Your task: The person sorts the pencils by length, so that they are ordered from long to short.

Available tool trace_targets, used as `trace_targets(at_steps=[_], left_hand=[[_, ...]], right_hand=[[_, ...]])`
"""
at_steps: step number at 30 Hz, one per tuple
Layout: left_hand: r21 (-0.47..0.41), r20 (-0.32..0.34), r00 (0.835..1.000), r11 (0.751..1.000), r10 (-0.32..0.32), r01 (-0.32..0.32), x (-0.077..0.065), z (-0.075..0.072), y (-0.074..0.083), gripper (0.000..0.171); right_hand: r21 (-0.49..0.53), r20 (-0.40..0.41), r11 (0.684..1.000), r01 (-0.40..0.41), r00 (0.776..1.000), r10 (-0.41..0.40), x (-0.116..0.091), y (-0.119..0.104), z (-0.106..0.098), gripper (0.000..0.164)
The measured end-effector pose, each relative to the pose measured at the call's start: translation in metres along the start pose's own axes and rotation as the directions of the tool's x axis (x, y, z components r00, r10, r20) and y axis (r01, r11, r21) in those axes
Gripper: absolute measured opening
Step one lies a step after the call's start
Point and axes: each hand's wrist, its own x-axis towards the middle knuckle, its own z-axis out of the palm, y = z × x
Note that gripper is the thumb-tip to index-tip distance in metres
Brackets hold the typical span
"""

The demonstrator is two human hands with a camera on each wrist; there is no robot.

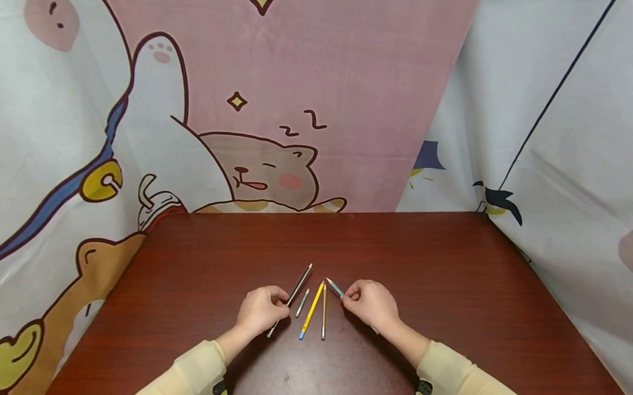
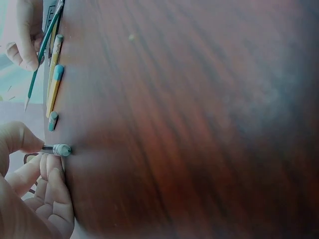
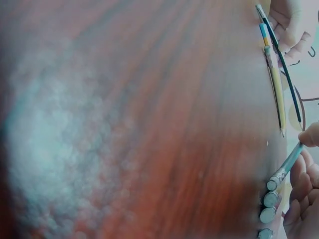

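My left hand (image 1: 261, 308) pinches a long black pencil (image 1: 300, 284) between thumb and fingers, its sharpened tip slanting away to the right. In the left wrist view the pencil's pale eraser end (image 2: 62, 150) pokes out past the fingertips. Opposite, my right hand (image 1: 372, 303) pinches a teal pencil (image 1: 335, 287) whose tip leans toward the middle. Between the hands lie a short grey pencil (image 1: 302, 303), a yellow pencil (image 1: 312, 310) with a blue end, and a thin tan pencil (image 1: 324, 311). Several pale pencil ends (image 3: 267, 215) show beside the right hand in the right wrist view.
The pencils lie on a dark red-brown wooden table (image 1: 425, 255). A pink and white cartoon cloth (image 1: 363, 105) hangs behind its far edge, and white cloth (image 1: 579, 144) hangs along the right side.
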Motion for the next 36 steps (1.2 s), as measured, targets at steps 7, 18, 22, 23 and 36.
trace_targets(at_steps=[7, 18, 22, 23, 36], left_hand=[[-0.034, -0.005, 1.0, 0.999, -0.006, 0.006, 0.001, 0.0, -0.003, 0.019], [-0.116, -0.022, 0.998, 0.992, -0.059, 0.057, 0.001, -0.002, -0.004, 0.018], [-0.152, -0.038, 0.996, 0.986, -0.077, 0.071, 0.002, -0.003, -0.006, 0.018], [-0.161, -0.039, 0.995, 0.984, -0.088, 0.081, 0.003, -0.004, -0.006, 0.018], [-0.365, -0.047, 0.985, 0.921, -0.167, 0.139, 0.013, -0.009, -0.006, 0.02]], right_hand=[[0.047, 0.001, 0.998, -0.041, 0.999, 0.041, 0.001, 0.0, -0.002, 0.012], [0.132, -0.011, 0.99, -0.059, 0.998, 0.06, -0.004, 0.002, -0.005, 0.01], [0.162, -0.016, 0.984, -0.067, 0.997, 0.071, -0.003, 0.003, -0.006, 0.01], [0.171, -0.018, 0.983, -0.07, 0.997, 0.074, -0.002, 0.003, -0.007, 0.01], [0.245, -0.029, 0.962, -0.121, 0.991, 0.132, 0.005, 0.002, -0.016, 0.01]])
